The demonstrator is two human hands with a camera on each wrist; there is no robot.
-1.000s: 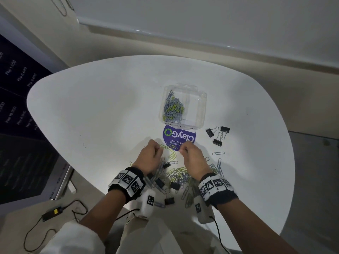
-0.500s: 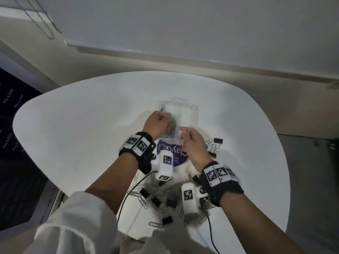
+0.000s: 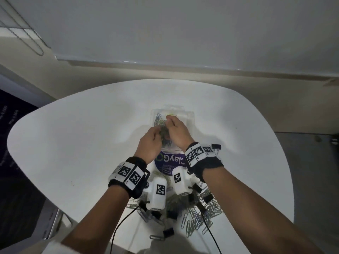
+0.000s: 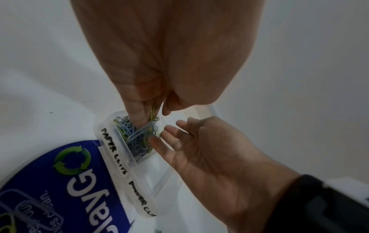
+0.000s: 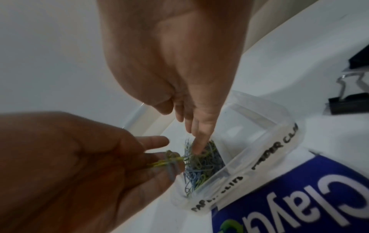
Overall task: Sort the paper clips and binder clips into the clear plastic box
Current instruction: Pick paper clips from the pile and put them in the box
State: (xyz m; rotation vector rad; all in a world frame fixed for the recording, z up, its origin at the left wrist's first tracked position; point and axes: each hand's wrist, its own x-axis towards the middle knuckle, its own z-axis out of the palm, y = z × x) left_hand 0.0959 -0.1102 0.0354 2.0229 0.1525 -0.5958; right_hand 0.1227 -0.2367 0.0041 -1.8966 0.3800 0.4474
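Observation:
The clear plastic box lies at the middle of the white table, and both hands are over it. My left hand pinches a few yellow and blue paper clips just above the left compartment. That compartment, labelled for paper clips, holds a heap of paper clips. My right hand has its fingers straight, with one fingertip touching the heap. The compartment to the right shows only bare plastic.
A blue ClayGo card lies on the near side of the box. Loose paper clips and black binder clips are scattered at the table's near edge under my wrists. More binder clips lie right of the box.
Both hands left the loose pile and travelled forward to the box. The left hand carried clips over the left compartment, and the right hand then moved in beside it.

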